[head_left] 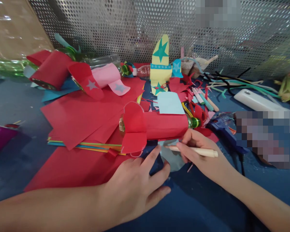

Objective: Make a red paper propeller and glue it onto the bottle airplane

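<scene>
A cream marker pen (205, 152) is gripped in my right hand (197, 146), its tip pointing left over a pale grey-blue piece of paper (177, 162). My left hand (137, 183) lies with fingers spread, fingertips at the left edge of that pale piece; whether they press on it I cannot tell. Just beyond both hands, a plastic bottle wrapped in red paper (166, 127) lies on its side, its green neck to the right. Red rounded paper fins (134, 141) stand at its left end. On the wrapped bottle rests a light blue paper piece (170, 103).
Red paper sheets (87, 112) spread at left. Behind them lie bottles wrapped in red (52, 69) and pink paper (106, 77). A yellow paper-covered piece (160, 54) with teal stars stands before a perforated metal panel (106, 25). A dark blue corded tool (226, 133) lies at right.
</scene>
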A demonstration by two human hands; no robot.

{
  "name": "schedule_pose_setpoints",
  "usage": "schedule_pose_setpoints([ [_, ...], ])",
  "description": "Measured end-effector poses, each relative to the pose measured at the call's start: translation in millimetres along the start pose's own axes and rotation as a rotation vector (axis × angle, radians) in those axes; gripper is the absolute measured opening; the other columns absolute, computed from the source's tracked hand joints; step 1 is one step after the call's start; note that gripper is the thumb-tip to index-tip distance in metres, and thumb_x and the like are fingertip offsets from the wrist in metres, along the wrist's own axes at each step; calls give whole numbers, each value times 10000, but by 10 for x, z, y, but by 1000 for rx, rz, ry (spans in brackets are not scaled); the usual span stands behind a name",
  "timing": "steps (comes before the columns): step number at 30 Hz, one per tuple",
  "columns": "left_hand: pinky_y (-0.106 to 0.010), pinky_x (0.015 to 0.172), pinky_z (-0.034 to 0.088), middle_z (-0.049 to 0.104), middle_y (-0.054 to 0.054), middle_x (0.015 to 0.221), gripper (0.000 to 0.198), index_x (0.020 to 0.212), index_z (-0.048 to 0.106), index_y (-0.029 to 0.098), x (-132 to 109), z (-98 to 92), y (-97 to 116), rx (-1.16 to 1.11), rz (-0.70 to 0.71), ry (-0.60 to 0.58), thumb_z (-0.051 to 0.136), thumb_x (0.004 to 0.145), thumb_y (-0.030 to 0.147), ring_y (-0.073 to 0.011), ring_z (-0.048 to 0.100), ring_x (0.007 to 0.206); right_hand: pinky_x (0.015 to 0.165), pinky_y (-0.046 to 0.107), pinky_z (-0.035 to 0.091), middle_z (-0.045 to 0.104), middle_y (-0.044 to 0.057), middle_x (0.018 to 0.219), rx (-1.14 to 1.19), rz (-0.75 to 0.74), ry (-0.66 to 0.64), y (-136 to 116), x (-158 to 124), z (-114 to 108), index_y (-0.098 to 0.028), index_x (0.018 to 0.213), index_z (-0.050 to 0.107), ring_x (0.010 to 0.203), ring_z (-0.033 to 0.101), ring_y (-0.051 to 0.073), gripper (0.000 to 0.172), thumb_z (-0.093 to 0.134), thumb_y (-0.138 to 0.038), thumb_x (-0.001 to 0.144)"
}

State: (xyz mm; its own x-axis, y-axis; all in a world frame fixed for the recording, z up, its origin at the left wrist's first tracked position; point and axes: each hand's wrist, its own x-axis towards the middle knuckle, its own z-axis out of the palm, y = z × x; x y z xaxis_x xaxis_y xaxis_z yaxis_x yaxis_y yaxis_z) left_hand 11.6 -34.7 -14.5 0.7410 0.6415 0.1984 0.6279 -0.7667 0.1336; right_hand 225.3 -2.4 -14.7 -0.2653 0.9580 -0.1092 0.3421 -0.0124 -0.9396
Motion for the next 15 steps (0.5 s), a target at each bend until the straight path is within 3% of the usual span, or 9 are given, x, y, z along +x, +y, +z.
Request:
schedule_pose_setpoints([
  [15,-419,494,542,519,-228,1270,335,1159,580,214,-20,15,-4,-4,-4,-9,432,905,374,-258,658,638,431,174,361,499,-86,489,-13,27,33,5,-2,-8,-227,697,389,435,432,76,235,530,-262,882],
])
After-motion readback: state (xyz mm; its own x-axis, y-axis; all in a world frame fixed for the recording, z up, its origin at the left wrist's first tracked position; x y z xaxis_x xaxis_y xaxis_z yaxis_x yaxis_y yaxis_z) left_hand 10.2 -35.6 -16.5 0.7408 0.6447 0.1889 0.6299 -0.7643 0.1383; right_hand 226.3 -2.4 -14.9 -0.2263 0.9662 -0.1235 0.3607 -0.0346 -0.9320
